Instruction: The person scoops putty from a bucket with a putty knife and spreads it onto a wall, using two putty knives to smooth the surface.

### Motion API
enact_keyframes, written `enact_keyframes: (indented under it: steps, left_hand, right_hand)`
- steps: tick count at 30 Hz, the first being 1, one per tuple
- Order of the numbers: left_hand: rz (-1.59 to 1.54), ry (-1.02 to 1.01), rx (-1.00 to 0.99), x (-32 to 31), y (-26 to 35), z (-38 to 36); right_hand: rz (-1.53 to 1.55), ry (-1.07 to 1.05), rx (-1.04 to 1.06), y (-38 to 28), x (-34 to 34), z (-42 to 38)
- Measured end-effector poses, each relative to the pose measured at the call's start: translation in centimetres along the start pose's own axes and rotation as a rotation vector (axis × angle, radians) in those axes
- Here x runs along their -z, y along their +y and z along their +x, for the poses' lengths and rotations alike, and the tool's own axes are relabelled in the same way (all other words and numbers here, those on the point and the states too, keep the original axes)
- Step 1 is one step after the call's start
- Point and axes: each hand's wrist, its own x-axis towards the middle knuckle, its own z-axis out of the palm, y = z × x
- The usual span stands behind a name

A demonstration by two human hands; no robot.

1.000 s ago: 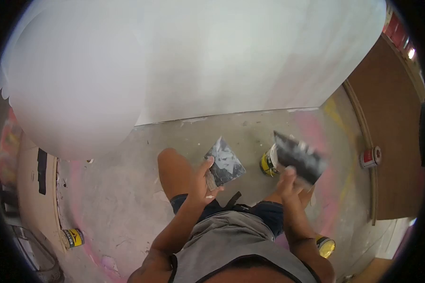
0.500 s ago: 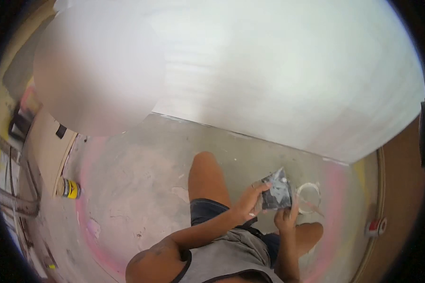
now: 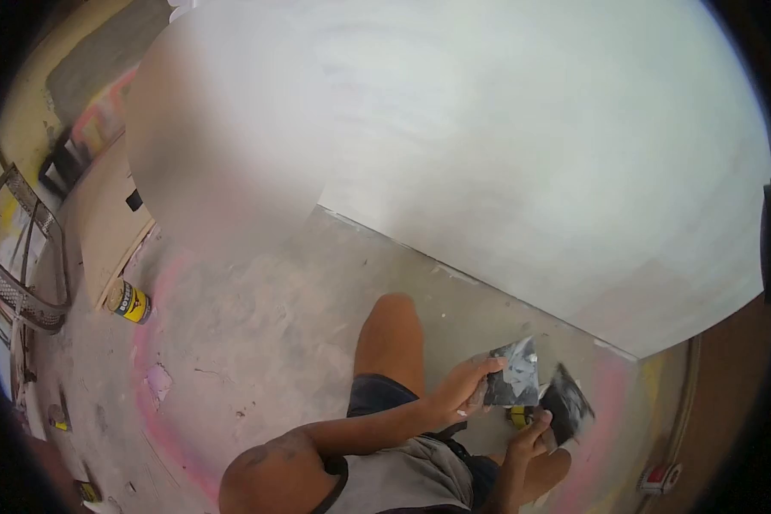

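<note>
My left hand (image 3: 464, 390) grips a dark, flat putty spreader (image 3: 512, 377) smeared with whitish-grey putty, its thumb on the face. Just to the right, my right hand (image 3: 529, 437) is closed around the edge of a second black putty spreader (image 3: 567, 409), which is tilted, slightly blurred and streaked with white near its edge. The two spreaders are apart. Between and below them, part of a can with a yellow label (image 3: 520, 417) shows beside my right hand; the rest of it is hidden behind the hand and spreader.
A large white panel (image 3: 531, 163) rises in front of my knees. A yellow-and-black paint can (image 3: 130, 301) stands at the left by a wooden board (image 3: 111, 223), near a metal-mesh frame (image 3: 26, 257). Another can (image 3: 661, 478) lies at the right. Pink marks cross the concrete floor (image 3: 265, 343).
The two spreaders were together before; my right hand has pulled one away to the right and down. The view has shifted, and the round white can rim is now mostly covered.
</note>
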Motion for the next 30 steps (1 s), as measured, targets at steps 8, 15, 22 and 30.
enact_keyframes:
  steps: [8, 15, 22, 30]
  left_hand:
    - [0.246, 0.139, 0.017, -2.8, 2.3, -1.8]
    - [0.477, 0.084, -0.043, -2.3, -1.3, -1.5]
    - [0.044, -0.052, 0.165, -1.9, 0.3, -1.6]
    - [0.364, -0.022, -0.054, -5.5, -2.0, -1.1]
  right_hand:
    - [0.226, 0.104, 0.0, -1.2, -1.7, 2.6]
    - [0.621, 0.252, -0.643, 0.3, -0.8, 1.5]
    - [1.553, -0.161, -0.855, -1.2, 2.6, 2.2]
    - [0.887, -0.28, -0.307, 6.8, 4.8, 8.1]
